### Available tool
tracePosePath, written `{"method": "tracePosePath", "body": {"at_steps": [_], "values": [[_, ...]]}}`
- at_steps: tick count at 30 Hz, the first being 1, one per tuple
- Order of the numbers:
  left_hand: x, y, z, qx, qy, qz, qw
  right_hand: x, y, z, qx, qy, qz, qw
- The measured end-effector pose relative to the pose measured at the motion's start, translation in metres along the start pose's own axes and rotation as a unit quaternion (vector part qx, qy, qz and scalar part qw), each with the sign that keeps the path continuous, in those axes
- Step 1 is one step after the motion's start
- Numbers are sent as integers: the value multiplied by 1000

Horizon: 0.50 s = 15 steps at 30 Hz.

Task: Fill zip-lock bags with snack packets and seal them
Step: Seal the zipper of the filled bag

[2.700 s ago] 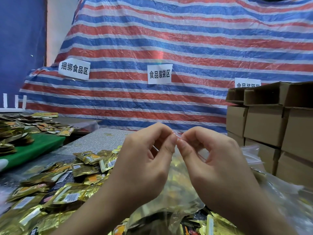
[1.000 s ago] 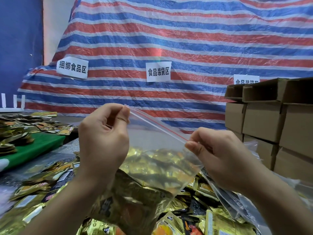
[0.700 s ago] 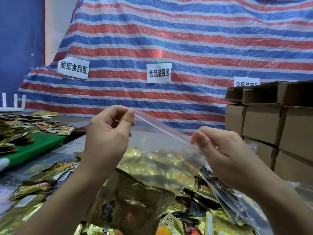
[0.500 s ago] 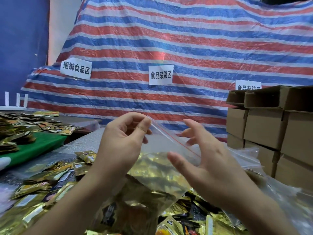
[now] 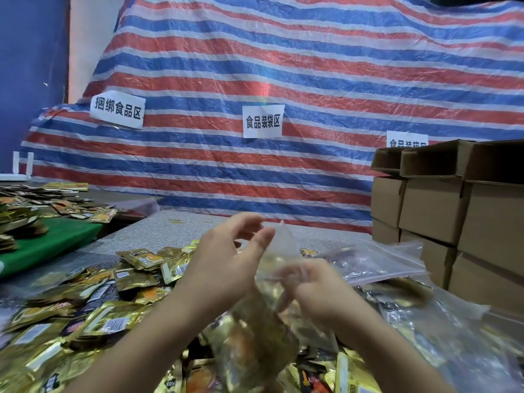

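Clear plastic, packed with gold foil snack packets, fills the middle of the view: a filled zip-lock bag [image 5: 255, 330] held low above the worktop [image 5: 175, 225]. Moments ago both hands stretched its red-lined top taut between pinched corners; now that stretch is gone. The left hand [image 5: 226, 265], at 10 o'clock from the bag's bulk, has its fingers [image 5: 262, 239] loosely spread beside the limp top edge. The right hand [image 5: 314, 290], at 2 o'clock, is blurred; whether it pinches the plastic cannot be told. The seal looks finished, so the bag is probably ready to set aside. Loose snack packets [image 5: 136, 279] lie heaped at 9 o'clock.
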<state>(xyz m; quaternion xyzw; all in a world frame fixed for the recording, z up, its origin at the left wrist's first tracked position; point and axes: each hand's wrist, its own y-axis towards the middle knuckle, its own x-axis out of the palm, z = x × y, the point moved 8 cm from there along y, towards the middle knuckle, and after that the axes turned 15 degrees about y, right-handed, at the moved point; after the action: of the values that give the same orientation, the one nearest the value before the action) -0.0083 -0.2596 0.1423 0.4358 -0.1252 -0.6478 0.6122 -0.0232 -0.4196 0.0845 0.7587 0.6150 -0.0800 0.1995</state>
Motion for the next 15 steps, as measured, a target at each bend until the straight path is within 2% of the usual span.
{"method": "tracePosePath", "body": {"at_steps": [3, 5, 9, 12, 15], "values": [[-7, 1, -3, -22, -28, 23, 999, -40, 5, 10, 45, 212, 117, 969], [-8, 0, -2, -26, -40, 19, 999, -66, 5, 17, 62, 333, 194, 921], [-5, 0, -3, -20, -25, 8, 999, -116, 0, 31, 1, 482, 342, 807], [0, -1, -3, -19, -12, -10, 1000, -127, 1, 45, 19, 556, 351, 753], [5, -2, -4, -13, 8, -28, 1000, -127, -3, 59, 82, 547, 347, 758]]}}
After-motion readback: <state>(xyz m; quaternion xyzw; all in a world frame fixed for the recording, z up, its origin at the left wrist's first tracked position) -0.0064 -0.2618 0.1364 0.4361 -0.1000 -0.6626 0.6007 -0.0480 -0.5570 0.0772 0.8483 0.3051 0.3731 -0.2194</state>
